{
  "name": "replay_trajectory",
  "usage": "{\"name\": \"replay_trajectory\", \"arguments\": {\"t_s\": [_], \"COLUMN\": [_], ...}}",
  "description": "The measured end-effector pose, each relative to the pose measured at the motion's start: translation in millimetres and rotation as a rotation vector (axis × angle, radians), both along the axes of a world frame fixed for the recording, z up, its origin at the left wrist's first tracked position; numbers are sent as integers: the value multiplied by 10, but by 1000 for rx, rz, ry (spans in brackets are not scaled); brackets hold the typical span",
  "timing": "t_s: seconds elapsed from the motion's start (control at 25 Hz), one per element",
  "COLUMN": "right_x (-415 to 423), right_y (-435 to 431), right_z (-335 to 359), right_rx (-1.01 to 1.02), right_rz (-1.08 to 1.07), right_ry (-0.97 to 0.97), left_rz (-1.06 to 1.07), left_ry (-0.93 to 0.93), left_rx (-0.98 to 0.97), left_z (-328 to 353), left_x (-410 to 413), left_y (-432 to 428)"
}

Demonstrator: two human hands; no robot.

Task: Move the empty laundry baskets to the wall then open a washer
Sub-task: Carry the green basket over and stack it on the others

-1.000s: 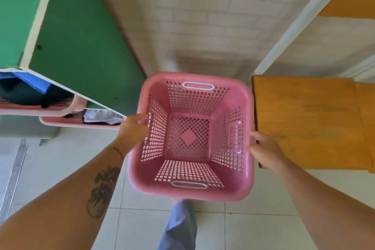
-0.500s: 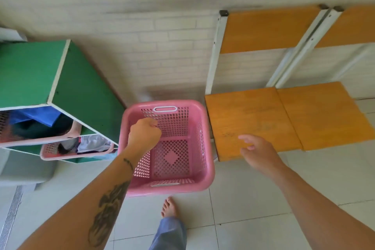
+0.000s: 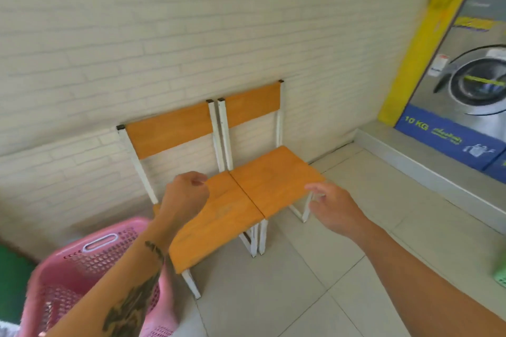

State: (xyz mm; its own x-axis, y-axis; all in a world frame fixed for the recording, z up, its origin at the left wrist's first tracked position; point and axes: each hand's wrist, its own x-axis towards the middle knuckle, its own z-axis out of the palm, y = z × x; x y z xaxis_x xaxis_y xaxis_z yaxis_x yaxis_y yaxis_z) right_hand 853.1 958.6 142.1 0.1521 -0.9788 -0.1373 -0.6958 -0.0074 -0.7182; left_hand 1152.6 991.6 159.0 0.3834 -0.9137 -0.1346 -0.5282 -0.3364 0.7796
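An empty pink laundry basket (image 3: pixel 82 268) stands on the floor at the lower left, close to the white brick wall (image 3: pixel 164 35) and partly hidden by my left forearm. My left hand (image 3: pixel 183 194) hovers above the chair seats with fingers loosely curled, holding nothing. My right hand (image 3: pixel 331 205) is in the air to the right of it, fingers apart and empty. A steel front-loading washer (image 3: pixel 476 85) with a round glass door, shut, stands at the far right on a raised step.
Two orange-seated chairs (image 3: pixel 246 191) with white frames stand side by side against the wall. A green cabinet edge (image 3: pixel 11 268) shows at the far left. A green basket corner (image 3: pixel 501 276) peeks in at the right edge. Tiled floor (image 3: pixel 356 268) lies between me and the washer.
Both hands have let go of the pink basket, which now rests by the wall. My view has swung right, bringing the washer into sight.
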Motion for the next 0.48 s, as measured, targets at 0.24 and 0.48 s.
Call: {"name": "replay_trajectory", "arguments": {"t_s": [0.24, 0.48], "right_x": [-1550, -2941], "right_y": [-210, -651], "right_z": [210, 78], "right_rx": [-74, -94], "right_rz": [-262, -492], "right_ry": [8, 123], "left_rz": [-244, -508], "left_ry": [11, 54], "left_rx": [-23, -10], "left_z": [241, 75], "left_x": [-1527, -3078], "left_y": [-868, -2123]}}
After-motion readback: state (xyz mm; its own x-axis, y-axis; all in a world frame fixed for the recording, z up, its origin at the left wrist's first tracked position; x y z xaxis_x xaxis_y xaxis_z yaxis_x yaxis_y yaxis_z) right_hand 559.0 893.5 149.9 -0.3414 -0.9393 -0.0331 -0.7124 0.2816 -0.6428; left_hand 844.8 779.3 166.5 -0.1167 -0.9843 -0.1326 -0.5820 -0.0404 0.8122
